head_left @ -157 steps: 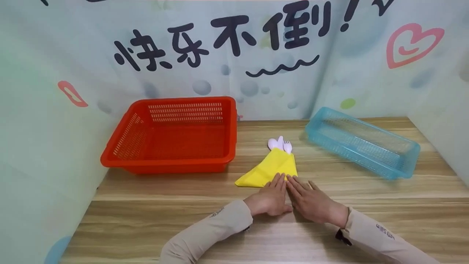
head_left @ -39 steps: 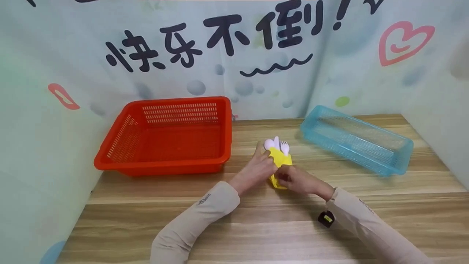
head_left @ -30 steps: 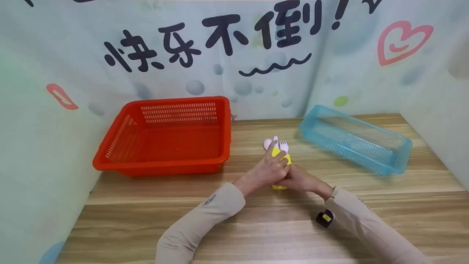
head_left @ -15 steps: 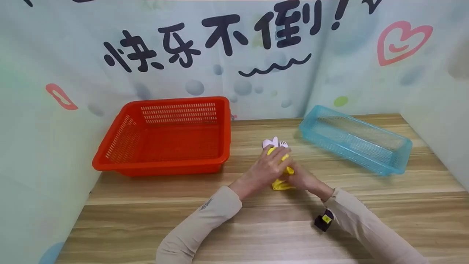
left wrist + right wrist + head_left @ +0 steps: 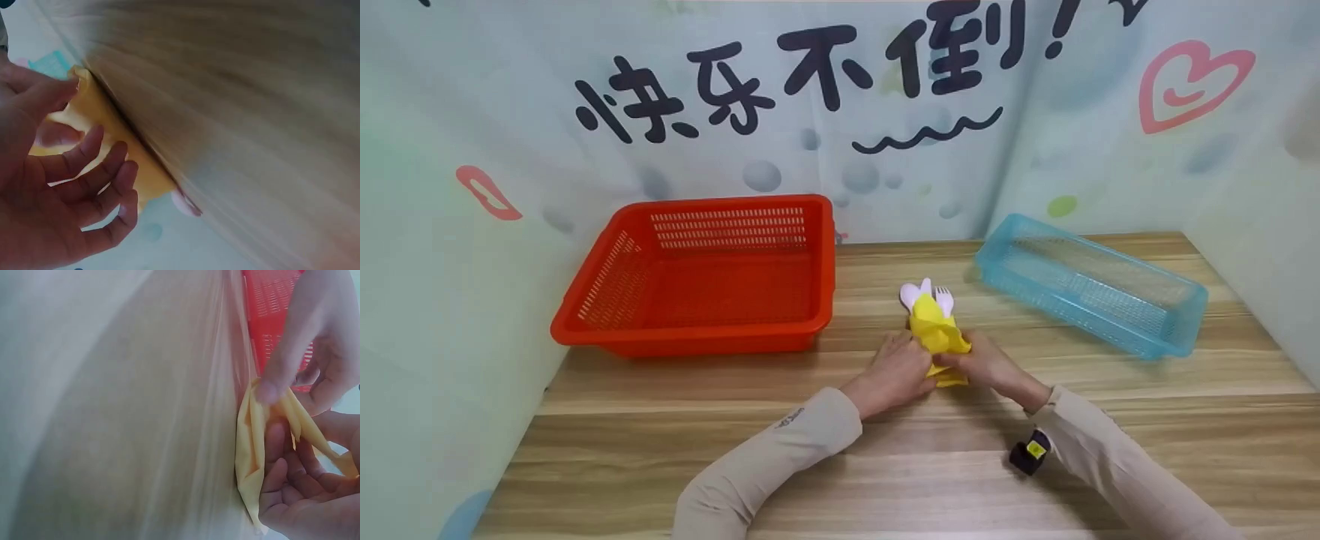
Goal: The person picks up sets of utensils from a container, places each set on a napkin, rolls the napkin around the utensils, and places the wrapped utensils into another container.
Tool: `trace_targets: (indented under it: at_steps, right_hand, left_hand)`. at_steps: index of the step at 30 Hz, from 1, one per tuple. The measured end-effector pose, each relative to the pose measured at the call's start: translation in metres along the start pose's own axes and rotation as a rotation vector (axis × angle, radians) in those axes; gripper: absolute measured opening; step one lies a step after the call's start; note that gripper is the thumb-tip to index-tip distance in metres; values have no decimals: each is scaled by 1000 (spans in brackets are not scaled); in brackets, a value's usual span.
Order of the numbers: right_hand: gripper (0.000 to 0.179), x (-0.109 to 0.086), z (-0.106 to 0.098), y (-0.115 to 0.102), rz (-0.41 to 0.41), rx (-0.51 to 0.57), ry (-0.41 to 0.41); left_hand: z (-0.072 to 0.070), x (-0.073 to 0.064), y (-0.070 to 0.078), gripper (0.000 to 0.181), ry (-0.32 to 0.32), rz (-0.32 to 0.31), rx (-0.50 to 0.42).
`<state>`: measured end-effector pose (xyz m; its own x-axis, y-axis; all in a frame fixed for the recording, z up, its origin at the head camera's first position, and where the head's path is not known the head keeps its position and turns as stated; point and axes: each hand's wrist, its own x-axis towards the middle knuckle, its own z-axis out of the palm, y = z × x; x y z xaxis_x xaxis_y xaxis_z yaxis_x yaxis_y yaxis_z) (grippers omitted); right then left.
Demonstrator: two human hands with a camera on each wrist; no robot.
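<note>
A yellow napkin (image 5: pixel 934 322) is folded around a pale pink spoon (image 5: pixel 909 294), knife (image 5: pixel 925 286) and fork (image 5: pixel 944 300), whose heads stick out at its far end. My left hand (image 5: pixel 892 373) holds the near left side of the bundle. In the right wrist view its thumb (image 5: pixel 268 391) presses on the napkin's near edge. My right hand (image 5: pixel 994 370) pinches a raised flap on the right side. Its curled fingers are tucked under the cloth in the right wrist view. The cutlery's lower parts are hidden inside the napkin.
A red basket (image 5: pixel 690 337) stands on the wooden table (image 5: pixel 885 480) at the left. A translucent blue basket (image 5: pixel 1080 311) lies slantwise at the back right. A printed curtain (image 5: pixel 720 172) hangs behind. A small black device (image 5: pixel 1027 454) hangs at the right wrist.
The napkin, spread wide under flat hands earlier, is now a narrow bundle. Since half a second ago my left hand has drawn back toward me, uncovering the bundle's upper part and the fork.
</note>
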<state>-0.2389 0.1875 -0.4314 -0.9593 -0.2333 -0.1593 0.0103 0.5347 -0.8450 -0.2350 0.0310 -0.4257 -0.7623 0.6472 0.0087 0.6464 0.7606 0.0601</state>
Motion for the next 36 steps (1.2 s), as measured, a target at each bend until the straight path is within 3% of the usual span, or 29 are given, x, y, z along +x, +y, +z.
trace_targets:
  at_steps: [7,15,18,22,31,34,36]
  right_hand:
    - [26,-4,0,-3,9,-4,55]
    - [26,-8,-1,-3,-64,-233,126]
    - [26,-9,-4,-1,-51,-279,113]
    - [24,-10,-9,0,30,-266,62]
    - [22,-9,-12,4,95,-220,20]
    - [23,-9,-14,5,105,-198,16]
    - [21,-9,-15,5,101,-194,18]
  left_hand:
    - [5,3,10,15,16,-23,106]
    - [7,2,21,11,25,-43,174]
    - [7,2,22,13,32,-28,208]
    - [8,2,22,14,57,8,260]
    - [10,-10,25,15,202,63,367]
    - [8,-18,27,21,168,83,361]
    - [7,-23,28,31,87,84,351]
